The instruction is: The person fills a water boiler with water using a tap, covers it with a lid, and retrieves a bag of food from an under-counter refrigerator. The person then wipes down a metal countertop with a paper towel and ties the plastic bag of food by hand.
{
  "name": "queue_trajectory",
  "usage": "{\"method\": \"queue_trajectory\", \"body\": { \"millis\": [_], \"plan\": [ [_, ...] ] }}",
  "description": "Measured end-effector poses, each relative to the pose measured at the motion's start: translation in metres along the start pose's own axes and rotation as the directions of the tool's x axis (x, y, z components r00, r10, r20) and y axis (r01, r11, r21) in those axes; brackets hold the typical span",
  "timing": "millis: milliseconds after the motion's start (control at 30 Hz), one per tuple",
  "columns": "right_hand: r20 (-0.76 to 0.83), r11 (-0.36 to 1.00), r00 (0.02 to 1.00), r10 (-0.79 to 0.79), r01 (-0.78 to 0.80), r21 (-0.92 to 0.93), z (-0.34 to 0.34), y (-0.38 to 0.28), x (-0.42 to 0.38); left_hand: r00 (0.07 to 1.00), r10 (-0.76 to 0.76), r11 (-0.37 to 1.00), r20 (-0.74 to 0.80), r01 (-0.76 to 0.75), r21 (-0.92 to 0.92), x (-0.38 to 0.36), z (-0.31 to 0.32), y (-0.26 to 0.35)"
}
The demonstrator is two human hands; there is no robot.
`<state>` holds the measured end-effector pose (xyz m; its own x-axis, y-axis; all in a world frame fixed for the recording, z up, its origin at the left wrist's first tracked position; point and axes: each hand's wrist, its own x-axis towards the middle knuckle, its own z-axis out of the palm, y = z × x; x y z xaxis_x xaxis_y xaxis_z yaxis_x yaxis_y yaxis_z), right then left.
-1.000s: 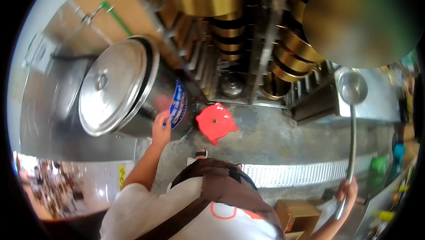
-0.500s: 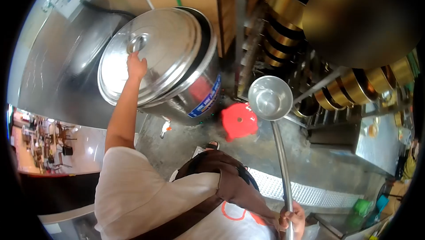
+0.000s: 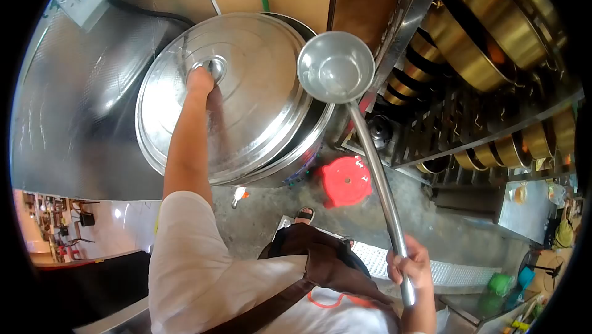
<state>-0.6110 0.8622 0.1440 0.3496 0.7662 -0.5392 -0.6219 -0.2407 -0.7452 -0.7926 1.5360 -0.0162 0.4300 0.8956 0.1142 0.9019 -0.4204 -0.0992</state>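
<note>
A large round metal lid [image 3: 259,93] lies off-centre over a big steel pot [image 3: 316,143], leaving a dark gap along the pot's right side. My left hand [image 3: 200,80] is closed around the handle in the middle of that lid, and its fingers partly cover the handle. In my right hand [image 3: 410,263] is the lower end of the long tubular handle of a deep metal ladle [image 3: 336,69]. The ladle's bowl is raised beside the pot's right rim and looks empty inside.
A red plastic stool [image 3: 346,181] stands on the concrete floor, right of the pot. Brass-coloured pots [image 3: 475,38] fill a metal rack [image 3: 481,140] at the right. A white-and-orange tap [image 3: 239,195] juts out below the pot. A metal-clad wall [image 3: 80,124] is at the left.
The ladle has risen and swung left, so its bowl is now closer to the pot's rim. My left hand has wrapped further around the lid's handle. The whole view has shifted slightly.
</note>
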Motion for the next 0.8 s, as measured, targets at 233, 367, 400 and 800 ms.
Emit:
{"method": "queue_trajectory", "body": {
  "millis": [233,367,400,800],
  "plan": [
    [-0.003,0.987,0.996,-0.091,0.09,-0.137,0.028,-0.038,0.055,0.994,-0.023,0.997,0.104,0.03,-0.064,-0.053,-0.037,-0.023],
    [-0.023,0.898,0.99,-0.14,0.117,-0.424,0.041,-0.054,0.09,0.999,0.045,0.994,0.015,-0.044,-0.098,-0.094,-0.021,-0.075],
    [-0.024,0.899,0.99,-0.142,0.119,-0.421,0.044,-0.055,0.098,0.999,0.048,0.994,0.013,-0.046,-0.097,-0.107,-0.03,-0.075],
    [0.154,0.081,0.84,-0.52,0.228,-0.97,0.048,-0.032,0.17,0.995,-0.098,0.929,0.017,0.098,-0.358,-0.14,-0.059,-0.08]
  ]
}}
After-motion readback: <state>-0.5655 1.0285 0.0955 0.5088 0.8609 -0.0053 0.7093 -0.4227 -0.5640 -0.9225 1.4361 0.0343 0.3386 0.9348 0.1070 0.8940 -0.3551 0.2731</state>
